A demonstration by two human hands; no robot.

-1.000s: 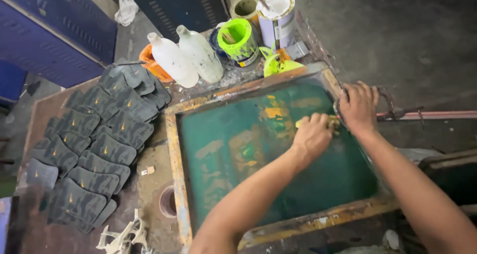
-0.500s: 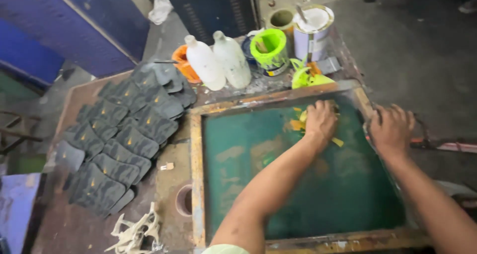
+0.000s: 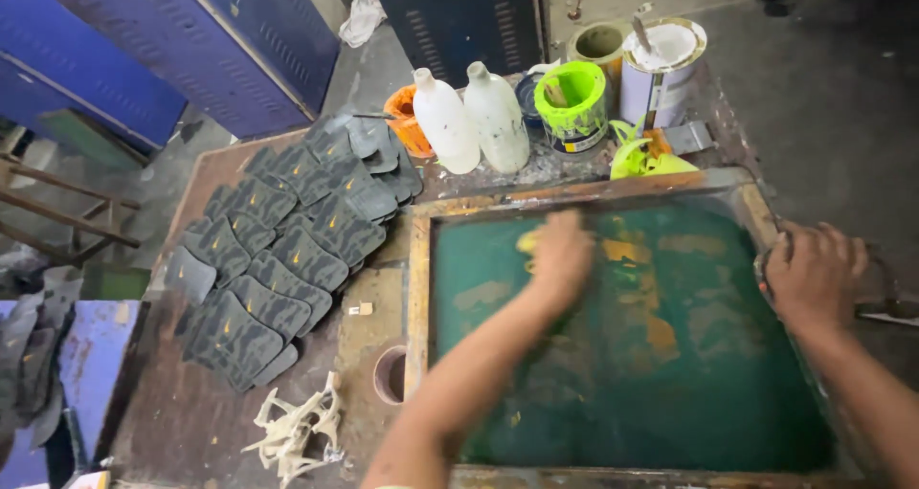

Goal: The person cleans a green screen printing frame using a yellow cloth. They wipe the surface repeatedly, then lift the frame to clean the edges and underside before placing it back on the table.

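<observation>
Pressing, left hand: the left hand [image 3: 560, 255] is bearing down on the green mesh of the screen-printing frame [image 3: 417, 288], fingers closed together over something yellow; it is blurred, so what it is clamping cannot be told
Gripping, right hand: the right hand [image 3: 814, 274] is curling over the right rail of the frame, fingers bent and closed on the wooden edge
Screen: the green mesh [image 3: 689, 374] is lying flat inside the wooden frame on the worktable [image 3: 196, 432], showing yellow and orange ink smears near its upper middle
Behind the frame: a crumpled yellow-green rag [image 3: 643, 156] is sitting against the far rail, touching it
Pots: a neon-green paint tub [image 3: 572, 106] is standing just behind the rag, with a white paint can [image 3: 661, 63] holding a stick to its right and a dull tin [image 3: 599, 44] beyond them
Bottles: two white plastic bottles [image 3: 471, 118] are standing side by side, upright, with an orange bowl [image 3: 407, 123] just to their left
Left of the frame: dark grey printed pieces [image 3: 278, 250] with small yellow marks are lying in overlapping rows
Front left: a small round cup [image 3: 390, 374] is sitting beside the frame's corner, and pale dried scraps [image 3: 292, 432] are lying near it
Far back: blue metal lockers [image 3: 191, 39] are standing beyond the table
</observation>
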